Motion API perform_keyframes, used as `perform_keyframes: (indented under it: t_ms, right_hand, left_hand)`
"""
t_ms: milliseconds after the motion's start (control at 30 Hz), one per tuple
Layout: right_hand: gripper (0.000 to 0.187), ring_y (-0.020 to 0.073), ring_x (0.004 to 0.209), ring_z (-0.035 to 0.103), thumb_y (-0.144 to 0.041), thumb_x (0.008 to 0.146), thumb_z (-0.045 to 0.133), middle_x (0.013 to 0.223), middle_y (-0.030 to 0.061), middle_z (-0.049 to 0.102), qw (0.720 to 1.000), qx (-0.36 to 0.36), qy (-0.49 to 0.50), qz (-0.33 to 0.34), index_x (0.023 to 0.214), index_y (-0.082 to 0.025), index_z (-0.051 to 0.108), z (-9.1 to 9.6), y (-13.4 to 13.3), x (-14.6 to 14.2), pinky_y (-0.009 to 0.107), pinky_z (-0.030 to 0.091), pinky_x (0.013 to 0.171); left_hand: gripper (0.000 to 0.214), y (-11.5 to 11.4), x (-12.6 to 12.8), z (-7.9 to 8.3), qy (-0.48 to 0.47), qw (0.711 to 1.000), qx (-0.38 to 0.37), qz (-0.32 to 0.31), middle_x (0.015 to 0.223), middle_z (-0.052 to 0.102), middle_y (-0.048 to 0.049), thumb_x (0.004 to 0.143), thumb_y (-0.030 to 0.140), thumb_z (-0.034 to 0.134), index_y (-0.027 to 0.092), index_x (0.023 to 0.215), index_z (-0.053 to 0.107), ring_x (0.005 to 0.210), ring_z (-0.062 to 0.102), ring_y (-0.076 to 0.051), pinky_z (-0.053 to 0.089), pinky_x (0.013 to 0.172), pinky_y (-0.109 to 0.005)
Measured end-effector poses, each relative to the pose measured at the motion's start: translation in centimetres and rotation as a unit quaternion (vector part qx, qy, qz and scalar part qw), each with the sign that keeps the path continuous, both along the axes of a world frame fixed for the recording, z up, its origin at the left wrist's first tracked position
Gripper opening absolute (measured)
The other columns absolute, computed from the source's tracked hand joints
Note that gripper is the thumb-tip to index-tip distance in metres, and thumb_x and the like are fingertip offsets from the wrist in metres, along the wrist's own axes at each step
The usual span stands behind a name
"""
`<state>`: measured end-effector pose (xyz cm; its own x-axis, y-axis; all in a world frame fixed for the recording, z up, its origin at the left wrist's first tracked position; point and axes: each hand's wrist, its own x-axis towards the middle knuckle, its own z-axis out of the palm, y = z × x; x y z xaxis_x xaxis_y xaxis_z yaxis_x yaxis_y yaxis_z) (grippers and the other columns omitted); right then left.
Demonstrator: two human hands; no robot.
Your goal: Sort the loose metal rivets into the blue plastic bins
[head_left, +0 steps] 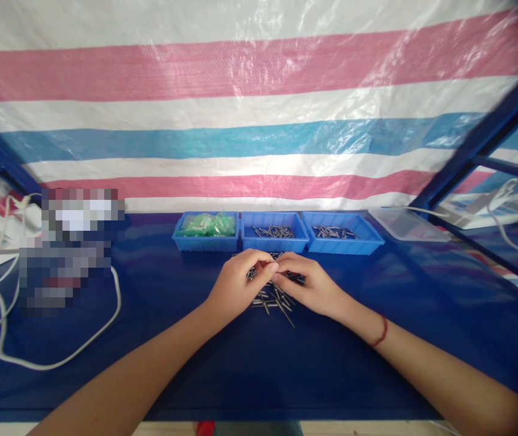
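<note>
Over a loose pile of thin metal pins [265,301], my left hand [243,274] and my right hand [308,280] meet fingertip to fingertip. Both are closed in a pinch, thumbs against fingers. Whatever lies between the fingertips is too small or hidden to make out. Part of the pile shows through the gaps in the fingers, and the rest spreads on the blue table [259,369] just below them. Whether the pins are rivets or screws, I cannot tell.
Three blue bins stand in a row behind my hands: the left bin [206,243] holds green plastic packets, while the middle bin [274,244] and right bin [345,246] hold metal pins. A clear plastic lid [408,225] lies right of them. A white cable [59,366] loops at left.
</note>
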<state>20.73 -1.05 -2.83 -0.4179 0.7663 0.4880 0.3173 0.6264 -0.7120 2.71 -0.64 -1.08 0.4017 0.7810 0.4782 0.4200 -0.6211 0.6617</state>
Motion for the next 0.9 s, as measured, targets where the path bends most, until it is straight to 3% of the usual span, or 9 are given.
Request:
perform_keyframes:
  t_ms: [367,667,800,900]
  right_hand:
    - [0.009,0.0139,0.069,0.055,-0.030,0.083,0.063,0.081,0.0028,0.062,0.995,-0.015,0.055,-0.083,0.082,-0.021,0.066,0.1,0.3,0.5,0.028,0.044,0.059]
    - [0.018,0.0163,0.074,0.056,-0.034,0.087,0.059,0.077,0.0027,0.060,0.995,0.030,0.049,-0.085,0.075,-0.021,0.061,0.6,0.8,1.3,0.032,0.045,0.068]
    - [0.021,0.0169,0.071,0.056,-0.037,0.088,0.055,0.077,0.0035,0.062,0.978,0.079,0.031,-0.191,0.076,-0.021,0.062,1.3,1.8,3.2,0.031,0.044,0.065]
    - [0.024,0.0169,0.066,0.054,-0.039,0.087,0.054,0.077,0.0044,0.064,0.942,0.115,-0.008,-0.314,0.076,-0.020,0.063,1.8,3.1,5.7,0.031,0.043,0.063]
  left_hand:
    - [0.010,0.5,-0.3,-0.1,-0.016,1.000,0.009,-0.002,0.084,0.065,-0.0009,0.089,0.024,0.054,0.018,0.090,0.063,0.077,0.060,-0.012,0.045,0.074,-0.022]
    - [0.013,0.7,-0.3,-0.5,0.037,0.999,0.013,0.007,0.085,0.065,-0.0021,0.090,0.028,0.053,0.019,0.095,0.062,0.080,0.061,-0.015,0.045,0.076,-0.026]
    - [0.022,0.7,-0.5,-0.7,0.111,0.992,0.045,0.032,0.094,0.067,-0.0031,0.089,0.032,0.054,0.022,0.107,0.061,0.091,0.059,-0.019,0.042,0.084,-0.033]
    - [0.022,0.7,-0.8,-0.8,0.182,0.980,0.056,0.058,0.099,0.067,-0.0033,0.090,0.036,0.051,0.023,0.101,0.065,0.095,0.056,-0.021,0.040,0.082,-0.035]
